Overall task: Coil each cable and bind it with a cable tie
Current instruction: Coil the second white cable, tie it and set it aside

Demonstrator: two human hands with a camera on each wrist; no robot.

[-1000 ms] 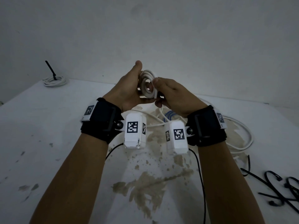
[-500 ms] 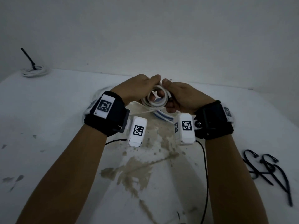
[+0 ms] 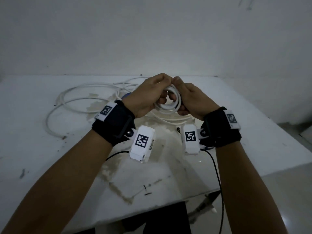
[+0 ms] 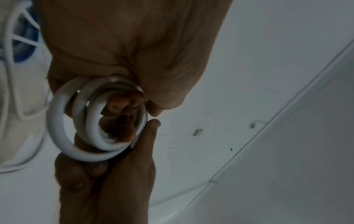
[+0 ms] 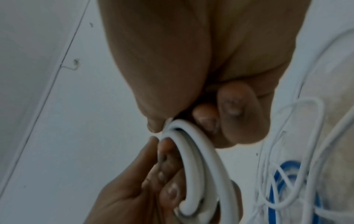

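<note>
Together, left hand (image 3: 148,97) and right hand (image 3: 192,100), fingers curled round the white cable coil (image 3: 168,105).

white coil (image 3: 169,102) partly hidden by fingers (image 3: 161,81), blue cable (image 5: 291,174) blurred

Both forearms are bare, with no sleeves. The left hand (image 3: 145,97) has a broad black fabric wrist strap (image 3: 114,123) behind it, with a black buckle loop and a small white tag printed with a black square code at its 11 o'clock side. A white rounded box-shaped camera unit (image 3: 142,143), bearing a black-and-white code, hangs from a screwed metal bracket; a thin black cable (image 3: 116,154) leaves it toward 8 o'clock.

The right hand (image 3: 194,100) wears a matching black wrist strap (image 3: 219,127), white coded tag, white coded camera box (image 3: 190,139) and a thin black lead (image 3: 217,174) running toward 6 o'clock.
</note>
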